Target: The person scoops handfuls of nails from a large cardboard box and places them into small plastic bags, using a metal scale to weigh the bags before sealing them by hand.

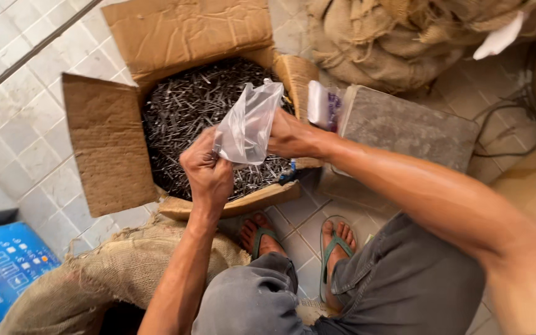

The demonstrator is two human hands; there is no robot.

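Holding a clear plastic bag [247,127] open over the cardboard box [110,142] of nails [187,105], the left hand [208,170] and right hand [290,135] each pinched its rim; filling seemingly needed one hand freed.

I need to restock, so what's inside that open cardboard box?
The cardboard box holds a heap of dark metal nails. The clear plastic bag, left hand and right hand cover part of it; the bottom is hidden.

Both bare forearms reach forward from the seated body, meeting above the knees. The left hand [206,170] sits at about seven o'clock of the right, fingers curled tight into a pinching fist (knuckles up). The right hand [290,136] comes in from four o'clock, wrist bent, fingers closed in a grip.
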